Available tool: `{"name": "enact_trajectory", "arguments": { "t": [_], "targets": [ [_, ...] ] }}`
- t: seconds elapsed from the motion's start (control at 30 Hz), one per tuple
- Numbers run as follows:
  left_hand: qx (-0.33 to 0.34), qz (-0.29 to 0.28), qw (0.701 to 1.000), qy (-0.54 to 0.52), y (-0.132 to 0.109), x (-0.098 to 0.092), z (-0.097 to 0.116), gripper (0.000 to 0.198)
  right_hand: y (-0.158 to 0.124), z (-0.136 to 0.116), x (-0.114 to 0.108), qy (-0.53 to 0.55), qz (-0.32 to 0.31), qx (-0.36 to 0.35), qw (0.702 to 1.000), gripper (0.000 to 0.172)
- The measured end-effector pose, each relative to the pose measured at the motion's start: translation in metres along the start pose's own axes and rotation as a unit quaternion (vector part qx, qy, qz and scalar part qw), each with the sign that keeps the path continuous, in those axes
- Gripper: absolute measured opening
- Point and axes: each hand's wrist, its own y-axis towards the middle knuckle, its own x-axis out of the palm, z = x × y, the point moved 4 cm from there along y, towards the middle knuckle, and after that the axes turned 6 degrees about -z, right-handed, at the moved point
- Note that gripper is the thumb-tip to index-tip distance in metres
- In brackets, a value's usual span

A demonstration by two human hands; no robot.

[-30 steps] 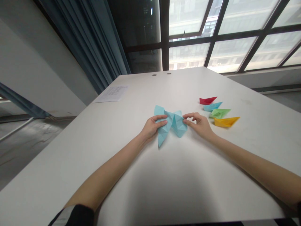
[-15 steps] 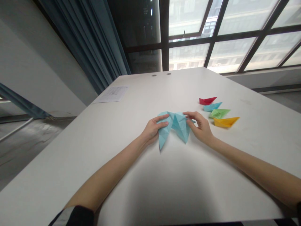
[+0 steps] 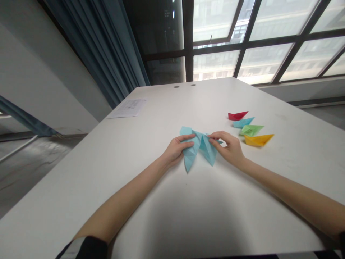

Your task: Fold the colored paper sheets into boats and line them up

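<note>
A light blue sheet of folded paper (image 3: 191, 157) is held between my two hands over the white table. It is creased, with two pointed flaps hanging toward me and a peak between them. My left hand (image 3: 176, 149) grips its left part, thumb and fingers on the near face. At the upper right, my right hand (image 3: 228, 146) pinches the paper between thumb and fingertips, and a small blue point sticks out beneath those fingers. The far side of the paper is hidden.
Right of my hands stand folded paper boats in a row: red (image 3: 237, 116), blue (image 3: 243, 122), green (image 3: 251, 130) and yellow (image 3: 259, 140). A printed sheet (image 3: 128, 108) lies at the left edge of the white table (image 3: 167, 104). Windows and a blue curtain are beyond.
My right hand has shifted slightly left and its fingers have closed on the paper. The right flap looks narrower, and the left part of the paper has turned a little.
</note>
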Motion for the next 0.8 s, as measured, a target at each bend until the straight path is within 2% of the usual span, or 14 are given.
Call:
{"name": "enact_trajectory", "arguments": {
  "t": [0.23, 0.53, 0.8],
  "targets": [
    [-0.005, -0.017, 0.999, 0.038, -0.002, 0.003, 0.001, 0.039, -0.002, -0.003, 0.000, -0.004, 0.005, -0.006, 1.000, 0.017],
    [-0.003, -0.019, 1.000, 0.013, -0.001, 0.003, -0.001, 0.038, -0.001, -0.010, -0.001, 0.009, 0.011, -0.040, 0.999, 0.014],
    [0.025, -0.019, 0.992, 0.124, -0.002, 0.002, -0.003, 0.037, -0.001, -0.015, 0.001, 0.017, -0.014, -0.064, 0.998, 0.016]
  ]
}}
